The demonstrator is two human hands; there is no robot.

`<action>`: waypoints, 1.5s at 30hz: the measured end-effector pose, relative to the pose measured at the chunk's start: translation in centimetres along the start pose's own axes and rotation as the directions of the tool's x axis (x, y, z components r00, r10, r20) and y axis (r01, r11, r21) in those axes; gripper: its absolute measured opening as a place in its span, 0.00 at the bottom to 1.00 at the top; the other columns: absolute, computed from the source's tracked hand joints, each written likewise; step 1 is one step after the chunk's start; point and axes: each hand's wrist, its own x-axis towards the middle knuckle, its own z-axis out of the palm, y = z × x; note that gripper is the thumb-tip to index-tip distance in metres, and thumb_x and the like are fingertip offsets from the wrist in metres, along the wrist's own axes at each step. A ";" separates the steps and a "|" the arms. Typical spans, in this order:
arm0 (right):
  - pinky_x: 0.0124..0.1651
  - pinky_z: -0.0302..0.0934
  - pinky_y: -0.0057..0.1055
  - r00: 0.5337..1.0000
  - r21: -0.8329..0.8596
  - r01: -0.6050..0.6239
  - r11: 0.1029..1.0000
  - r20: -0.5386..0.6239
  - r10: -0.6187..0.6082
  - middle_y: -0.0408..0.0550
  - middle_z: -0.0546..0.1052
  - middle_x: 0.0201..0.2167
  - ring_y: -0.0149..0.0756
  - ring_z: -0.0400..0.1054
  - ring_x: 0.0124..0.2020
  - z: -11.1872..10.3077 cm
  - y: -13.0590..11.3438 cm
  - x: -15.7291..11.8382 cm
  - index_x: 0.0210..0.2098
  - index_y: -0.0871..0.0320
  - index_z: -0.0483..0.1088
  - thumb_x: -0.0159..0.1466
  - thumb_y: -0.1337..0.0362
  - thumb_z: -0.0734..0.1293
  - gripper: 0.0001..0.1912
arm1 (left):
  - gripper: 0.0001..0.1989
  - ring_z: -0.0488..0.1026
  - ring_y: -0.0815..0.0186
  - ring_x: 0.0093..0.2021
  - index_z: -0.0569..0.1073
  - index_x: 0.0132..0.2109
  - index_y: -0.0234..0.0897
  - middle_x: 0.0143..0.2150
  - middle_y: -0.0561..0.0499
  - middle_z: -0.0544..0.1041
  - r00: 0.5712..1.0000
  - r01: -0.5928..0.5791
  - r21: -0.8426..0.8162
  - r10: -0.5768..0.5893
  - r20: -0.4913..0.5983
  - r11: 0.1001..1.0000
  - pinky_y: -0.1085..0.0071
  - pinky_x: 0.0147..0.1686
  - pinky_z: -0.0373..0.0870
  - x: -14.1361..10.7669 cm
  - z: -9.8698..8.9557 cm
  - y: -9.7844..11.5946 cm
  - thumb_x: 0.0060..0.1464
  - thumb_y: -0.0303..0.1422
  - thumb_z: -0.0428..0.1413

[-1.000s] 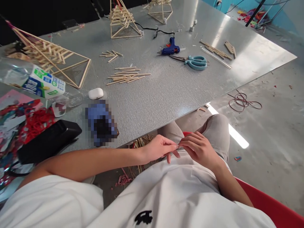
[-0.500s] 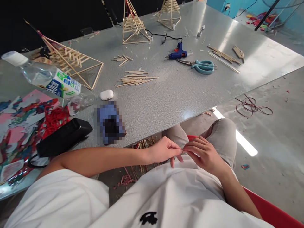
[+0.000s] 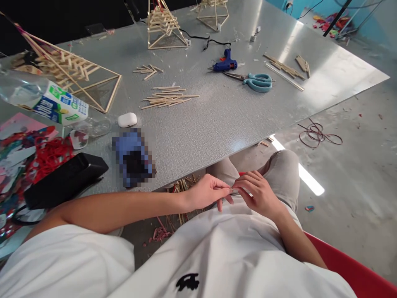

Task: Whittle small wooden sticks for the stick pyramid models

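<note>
Above my lap, just off the table edge, my left hand and my right hand meet at the fingertips. Thumb and forefinger of each are pinched together; whatever they hold is too small to make out. My left hand's lower fingers hang loosely below the pinch. On the table beyond lie a pile of thin wooden sticks and a smaller pile of short sticks. A blue glue gun rests beside scissors with blue handles.
Stick pyramid frames stand at the left and back of the table. A plastic bottle, white earbud case, blurred blue object and black case lie left. More sticks lie right. Cord coils on the floor.
The whole view has shifted, so the table and hands appear farther left and slightly higher. Both hands keep their fingertip pinch, with little visible difference between them.
</note>
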 end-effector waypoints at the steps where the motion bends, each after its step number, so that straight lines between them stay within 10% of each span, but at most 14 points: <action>1: 0.42 0.63 0.38 1.000 0.014 -0.019 1.000 -0.015 0.019 0.48 0.83 0.38 0.38 0.75 0.38 0.1 0.1 0.0 0.47 0.56 0.73 0.74 0.71 0.67 0.05 | 0.18 0.74 0.71 0.23 0.85 0.40 0.32 0.39 0.45 0.87 1.000 -0.011 0.004 0.011 0.001 1.000 0.70 0.34 0.70 0.0 0.0 0.1 0.62 0.44 0.60; 11: 0.40 0.69 0.33 0.969 0.356 -0.159 0.921 -0.123 0.215 0.47 0.81 0.36 0.34 0.74 0.36 0.4 0.5 -0.4 0.44 0.55 0.74 0.74 0.71 0.68 0.05 | 0.16 0.75 0.71 0.25 0.86 0.42 0.33 0.40 0.43 0.87 0.996 -0.078 0.017 0.077 0.034 0.997 0.71 0.30 0.64 -0.3 -0.2 1.1 0.65 0.41 0.59; 45: 0.36 0.65 0.35 0.956 -0.076 0.115 0.990 -0.264 -0.131 0.46 0.85 0.39 0.36 0.77 0.36 -0.1 1.4 -1.1 0.57 0.52 0.72 0.71 0.71 0.72 0.17 | 0.24 0.75 0.70 0.25 0.85 0.48 0.33 0.41 0.42 0.87 0.995 -0.098 -0.018 0.098 0.014 0.995 0.69 0.26 0.60 -0.6 0.0 1.5 0.62 0.50 0.62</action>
